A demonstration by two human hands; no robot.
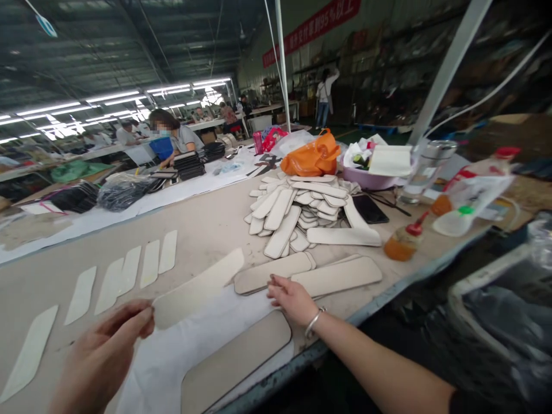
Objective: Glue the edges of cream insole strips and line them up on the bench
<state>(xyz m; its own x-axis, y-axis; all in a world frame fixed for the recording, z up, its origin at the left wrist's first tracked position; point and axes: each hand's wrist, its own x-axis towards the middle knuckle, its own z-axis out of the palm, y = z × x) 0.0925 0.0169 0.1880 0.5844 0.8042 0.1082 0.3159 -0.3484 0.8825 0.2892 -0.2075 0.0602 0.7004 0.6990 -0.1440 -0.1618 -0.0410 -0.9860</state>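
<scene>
My left hand (110,351) pinches the near end of a long cream strip with rounded corners (202,287), which slants up over a white sheet (159,368). My right hand (293,296) has its fingers drawn together at the lower edge of a grey-beige strip (267,273); whether they grip anything does not show. Beside it on the right lies another pale strip (340,276) on a small stack. Closer to me, a larger grey rounded panel (237,362) with a dark edge rests on the white sheet.
Several cream strips (80,296) lie spaced out at the left. Beyond my right hand is a heap of pale strips (280,213), near a black phone (368,209), a bottle of amber liquid (403,241) and an orange bag (313,155). A co-worker (176,135) sits across the table.
</scene>
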